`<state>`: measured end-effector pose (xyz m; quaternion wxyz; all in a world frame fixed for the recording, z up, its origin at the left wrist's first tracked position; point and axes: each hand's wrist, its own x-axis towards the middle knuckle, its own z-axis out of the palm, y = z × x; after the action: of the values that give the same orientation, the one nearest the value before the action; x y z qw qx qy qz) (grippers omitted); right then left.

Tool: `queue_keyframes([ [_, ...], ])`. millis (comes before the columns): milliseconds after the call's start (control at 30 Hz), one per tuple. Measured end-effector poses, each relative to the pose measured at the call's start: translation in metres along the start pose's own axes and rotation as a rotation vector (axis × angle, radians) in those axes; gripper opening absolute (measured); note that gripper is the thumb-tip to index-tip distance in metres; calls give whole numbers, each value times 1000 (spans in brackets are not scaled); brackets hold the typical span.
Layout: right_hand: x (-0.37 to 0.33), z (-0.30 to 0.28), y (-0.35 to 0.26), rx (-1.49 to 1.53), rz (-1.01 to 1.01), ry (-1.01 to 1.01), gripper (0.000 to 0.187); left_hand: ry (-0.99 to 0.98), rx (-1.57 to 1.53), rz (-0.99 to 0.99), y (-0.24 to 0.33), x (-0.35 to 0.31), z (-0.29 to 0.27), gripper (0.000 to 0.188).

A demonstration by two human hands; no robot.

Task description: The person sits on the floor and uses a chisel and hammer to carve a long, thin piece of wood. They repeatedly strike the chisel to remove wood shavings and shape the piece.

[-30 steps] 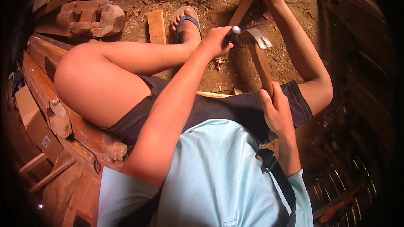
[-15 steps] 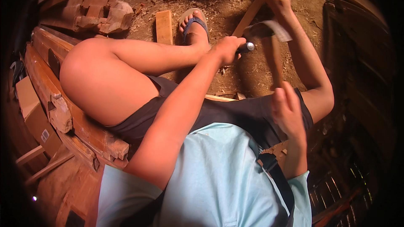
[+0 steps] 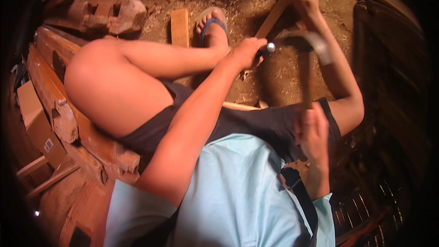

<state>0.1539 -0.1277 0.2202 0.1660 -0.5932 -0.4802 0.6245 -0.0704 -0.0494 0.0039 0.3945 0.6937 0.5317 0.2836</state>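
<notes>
My left hand point(image 3: 247, 55) is closed around a dark handle with a round metal end cap point(image 3: 270, 47), which looks like a chisel; its blade is hidden below the fist. Gripped in my right hand point(image 3: 314, 130) is a hammer point(image 3: 306, 80) with a wooden shaft. The hammer's head, smeared by motion, is to the right of the handle's cap and apart from it. A pale strip of wood point(image 3: 240, 106) shows beyond my dark shorts, mostly hidden by my lap and arm.
My bent legs, in sandals, frame the dirt floor point(image 3: 279, 77) strewn with shavings. A short wood block point(image 3: 179, 27) stands beside one foot, and a slanting board point(image 3: 273, 17) near the other. Carved timbers point(image 3: 98, 13) and a cardboard box point(image 3: 47, 142) are at left.
The hammer's head has swung right and slightly nearer to me, away from the capped handle. My right hand has dropped a little, while my left hand stays nearly in place.
</notes>
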Motion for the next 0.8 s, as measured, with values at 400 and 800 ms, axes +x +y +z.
queue_keyframes([
  [400,13,19,27,-196,18,-26,36,-121,-14,-108,1,-3,0,30],
  [800,-22,-2,-64,295,-336,254,62,13,43,-128,6,-13,-10,35],
])
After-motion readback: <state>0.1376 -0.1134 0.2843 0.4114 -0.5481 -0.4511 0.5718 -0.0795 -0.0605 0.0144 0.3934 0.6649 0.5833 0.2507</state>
